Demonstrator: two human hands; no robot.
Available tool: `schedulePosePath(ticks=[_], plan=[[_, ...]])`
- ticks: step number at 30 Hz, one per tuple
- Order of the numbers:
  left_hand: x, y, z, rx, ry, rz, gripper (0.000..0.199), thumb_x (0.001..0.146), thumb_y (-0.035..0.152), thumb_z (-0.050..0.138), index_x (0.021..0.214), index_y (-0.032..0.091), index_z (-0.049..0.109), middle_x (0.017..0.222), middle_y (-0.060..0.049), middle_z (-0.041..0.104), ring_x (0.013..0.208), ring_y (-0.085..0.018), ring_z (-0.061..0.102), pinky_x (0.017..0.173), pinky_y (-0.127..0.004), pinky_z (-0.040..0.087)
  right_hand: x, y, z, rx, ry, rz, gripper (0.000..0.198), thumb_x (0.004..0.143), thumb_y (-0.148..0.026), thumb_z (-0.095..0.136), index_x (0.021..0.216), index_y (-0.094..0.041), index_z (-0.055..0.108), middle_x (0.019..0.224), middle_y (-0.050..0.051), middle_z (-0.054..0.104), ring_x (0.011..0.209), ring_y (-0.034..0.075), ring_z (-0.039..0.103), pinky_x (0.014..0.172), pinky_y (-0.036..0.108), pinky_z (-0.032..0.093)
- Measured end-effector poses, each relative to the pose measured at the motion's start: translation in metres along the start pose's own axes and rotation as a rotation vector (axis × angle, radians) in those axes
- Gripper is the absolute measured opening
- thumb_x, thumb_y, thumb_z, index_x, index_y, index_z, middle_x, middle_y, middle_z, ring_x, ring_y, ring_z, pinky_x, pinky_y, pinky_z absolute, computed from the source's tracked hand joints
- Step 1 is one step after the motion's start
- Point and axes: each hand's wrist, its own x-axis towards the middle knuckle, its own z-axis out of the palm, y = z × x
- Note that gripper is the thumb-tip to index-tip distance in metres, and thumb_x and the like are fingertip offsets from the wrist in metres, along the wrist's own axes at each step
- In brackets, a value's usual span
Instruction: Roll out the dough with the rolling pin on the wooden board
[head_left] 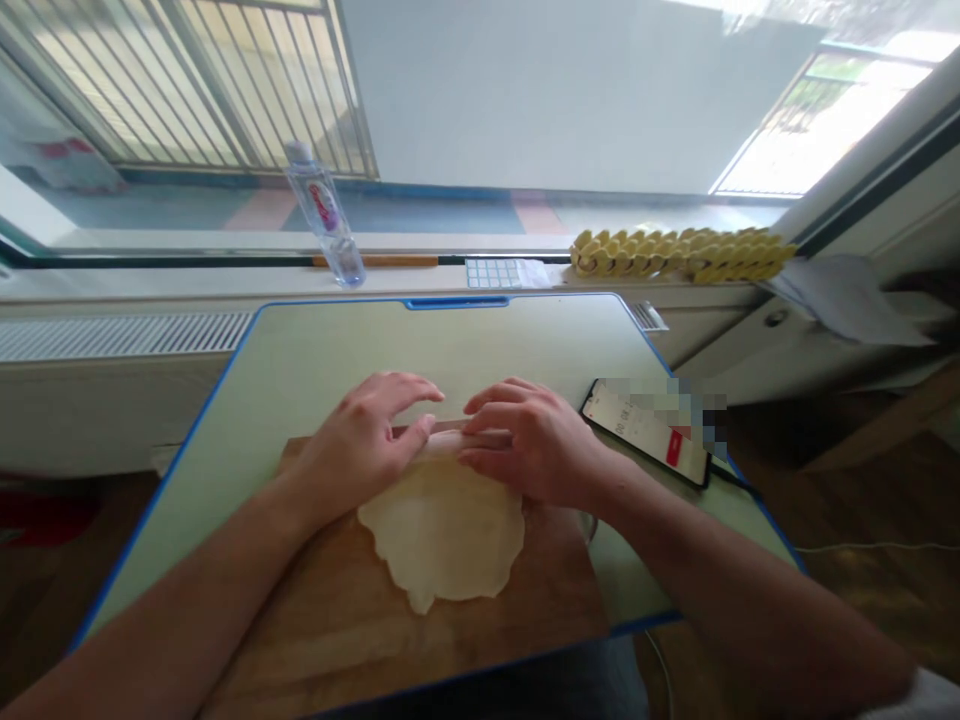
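Left hand (367, 435): curved, at far edge of dough (450, 540). Right hand (536, 440): likewise, just beside. Grip of either: I cannot tell. Board (330, 620): beneath both. Phone (637, 430): right of right hand.

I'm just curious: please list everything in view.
Table: one, pale green, centre
Board: one, brown, on table
Dough sheet: one, cream, on board
Roll: one, pale, at dough's far edge
Phone: one, dark-edged, table's right
Windowsill: one, white, beyond table
Bottle: one, clear, windowsill's left
Stick: one, brown, behind bottle
Gridded sheet: one, blue-white, mid-windowsill
Ridged stack: one, yellow, windowsill's right
Papers: count unclear, white, far right
Radiator grille: one, white, below windowsill
Window: one, clear, behind windowsill
Left hand: one, bare, roll's left end
Right hand: one, bare, roll's right end
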Motion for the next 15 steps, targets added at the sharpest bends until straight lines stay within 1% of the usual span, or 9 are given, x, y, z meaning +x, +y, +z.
schedulePosePath(ticks=[4, 8, 12, 15], plan=[[-0.002, 0.002, -0.002, -0.047, -0.001, 0.071, 0.026, 0.09, 0.024, 0.06, 0.112, 0.027, 0.075, 0.122, -0.004, 0.075, 0.119, -0.026, 0.066, 0.107, -0.044, 0.054, -0.001, -0.008, 0.0, 0.01, -0.022, 0.014, 0.014, 0.086, -0.033, 0.082, 0.096, -0.025, 0.075, 0.107, 0.004, 0.077, 0.101, 0.022, 0.068, 0.091, 0.033, 0.048], [-0.003, 0.001, -0.004, -0.081, -0.016, 0.104, 0.022, 0.087, 0.025, 0.064, 0.106, 0.028, 0.076, 0.117, -0.005, 0.075, 0.113, -0.026, 0.068, 0.1, -0.043, 0.058, -0.001, -0.01, -0.001, 0.038, -0.035, 0.014, 0.009, 0.086, -0.028, 0.08, 0.092, -0.025, 0.074, 0.095, 0.001, 0.076, 0.088, 0.019, 0.067, 0.081, 0.03, 0.045], [-0.002, 0.002, -0.009, -0.143, -0.002, 0.089, 0.011, 0.089, 0.033, 0.069, 0.095, 0.028, 0.076, 0.101, -0.005, 0.075, 0.096, -0.025, 0.07, 0.086, -0.04, 0.06, 0.001, -0.005, -0.001, 0.023, -0.029, 0.023, 0.011, 0.092, -0.036, 0.077, 0.095, -0.025, 0.077, 0.093, 0.002, 0.076, 0.09, 0.019, 0.066, 0.081, 0.03, 0.045], [-0.001, 0.002, -0.012, -0.16, -0.037, 0.094, 0.01, 0.091, 0.035, 0.071, 0.086, 0.027, 0.075, 0.091, -0.003, 0.074, 0.088, -0.023, 0.069, 0.08, -0.037, 0.058, 0.003, 0.001, 0.0, -0.021, -0.024, 0.055, 0.024, 0.102, -0.044, 0.066, 0.099, -0.025, 0.081, 0.094, 0.005, 0.076, 0.093, 0.019, 0.065, 0.084, 0.03, 0.045]])
